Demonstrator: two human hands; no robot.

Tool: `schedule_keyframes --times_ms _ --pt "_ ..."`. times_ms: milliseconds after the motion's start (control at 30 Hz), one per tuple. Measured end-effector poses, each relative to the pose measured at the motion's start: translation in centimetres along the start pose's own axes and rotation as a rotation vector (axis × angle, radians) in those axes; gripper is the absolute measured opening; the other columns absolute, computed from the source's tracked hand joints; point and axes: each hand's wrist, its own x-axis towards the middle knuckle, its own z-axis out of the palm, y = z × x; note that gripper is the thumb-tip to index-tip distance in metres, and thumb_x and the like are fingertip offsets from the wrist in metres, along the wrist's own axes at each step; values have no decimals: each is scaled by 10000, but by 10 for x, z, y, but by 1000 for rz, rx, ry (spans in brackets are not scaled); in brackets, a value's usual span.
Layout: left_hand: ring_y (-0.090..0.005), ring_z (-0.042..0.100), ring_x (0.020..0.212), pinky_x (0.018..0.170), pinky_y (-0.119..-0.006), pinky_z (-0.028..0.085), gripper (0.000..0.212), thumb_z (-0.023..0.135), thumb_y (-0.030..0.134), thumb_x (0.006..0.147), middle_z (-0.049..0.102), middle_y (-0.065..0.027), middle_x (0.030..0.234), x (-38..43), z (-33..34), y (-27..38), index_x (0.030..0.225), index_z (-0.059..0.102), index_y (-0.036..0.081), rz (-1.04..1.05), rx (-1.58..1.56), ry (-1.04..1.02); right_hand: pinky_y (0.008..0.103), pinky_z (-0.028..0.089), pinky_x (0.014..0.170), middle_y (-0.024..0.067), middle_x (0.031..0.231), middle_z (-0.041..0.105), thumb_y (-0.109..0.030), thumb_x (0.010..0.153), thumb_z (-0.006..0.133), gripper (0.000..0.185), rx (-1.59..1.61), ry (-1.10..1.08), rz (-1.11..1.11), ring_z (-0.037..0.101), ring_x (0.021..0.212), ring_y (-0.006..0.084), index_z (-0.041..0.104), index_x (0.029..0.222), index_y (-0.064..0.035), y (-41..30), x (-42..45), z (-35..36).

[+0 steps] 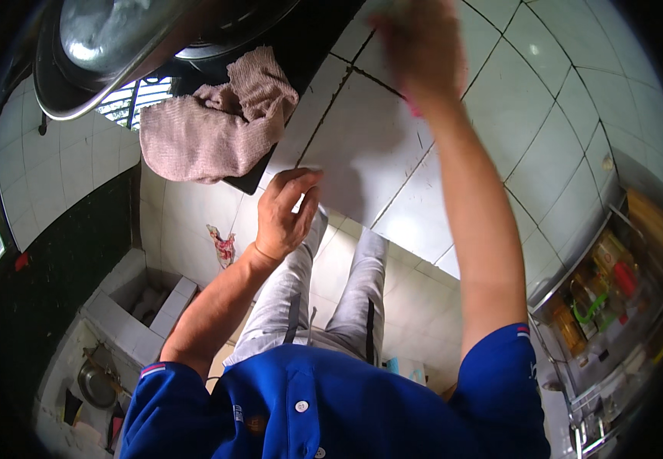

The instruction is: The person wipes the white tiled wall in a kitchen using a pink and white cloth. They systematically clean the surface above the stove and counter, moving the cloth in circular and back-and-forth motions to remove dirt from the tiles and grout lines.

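Observation:
My right hand (426, 60), blurred, reaches across the white tiled counter (377, 126). It presses a pink cloth (462, 60) against the tiles, and most of that cloth is hidden under the hand. My left hand (288, 212) is at the counter's front edge with its fingers loosely curled. Nothing is in it, and a gap shows between its thumb and fingers. Up and to the left of it, a crumpled pale pink ribbed towel (211, 137) hangs over the corner of a black glass stovetop (314, 51).
A metal pan or wok (107, 74) juts in at the upper left. Along the right wall, a wire rack (572, 367) holds bottles and jars (607, 269). A small pan (98, 383) is low on the left, near a tiled ledge (119, 327). A torn wrapper (222, 246) is beyond my left forearm.

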Motion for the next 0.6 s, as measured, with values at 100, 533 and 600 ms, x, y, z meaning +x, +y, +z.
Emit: schedule_keyframes --times_ms 100,533,600 --pt "-285 673 856 758 -345 549 234 672 -60 885 684 -149 1042 -1 -5 2 1109 676 7 -53 -19 13 426 419 1070 136 1365 588 -254 948 653 427 96 -246 -315 507 1316 303 611 1307 -26 -50 -43 14" --pt "-359 635 958 846 -414 516 260 696 -41 842 659 -159 1055 57 14 28 1089 659 32 168 -6 -22 541 291 1204 242 1534 470 -293 904 772 626 -314 -222 268 401 1452 431 568 1413 9 41 -283 -159" --pt "-362 620 1024 897 -423 495 287 708 -15 840 643 -158 1114 78 29 22 1116 653 42 249 70 -4 519 240 1234 289 1615 323 -352 1015 607 695 -308 49 699 300 1507 448 372 1540 37 90 -328 -194"
